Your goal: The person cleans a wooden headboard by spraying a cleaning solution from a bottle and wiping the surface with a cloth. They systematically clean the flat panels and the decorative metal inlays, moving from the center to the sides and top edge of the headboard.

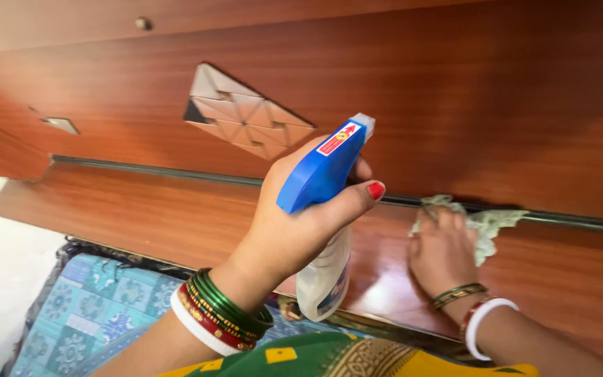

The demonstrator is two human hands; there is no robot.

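Two hands work against a broad reddish-brown wooden panel (511,105), which fills most of the view; a dark groove (176,172) runs across it, and a pale diamond-shaped inlay of small triangles (246,115) sits above that line, with a small round knob (143,23) higher up. Below the panel's lower edge lies a patterned blue and teal cloth (99,307), and a green and yellow garment (343,357) shows at the bottom. On the blue trigger head of the spray bottle (324,276) sits a small red and white sticker, and the whitish body hanging beneath carries a blue label. The left hand (294,223) is wrapped around the bottle's neck, thumb across the front, nozzle towards the wood. The right hand (444,255) lies flat with fingers spread, pressing a pale crumpled rag (490,225) onto the panel right at the groove
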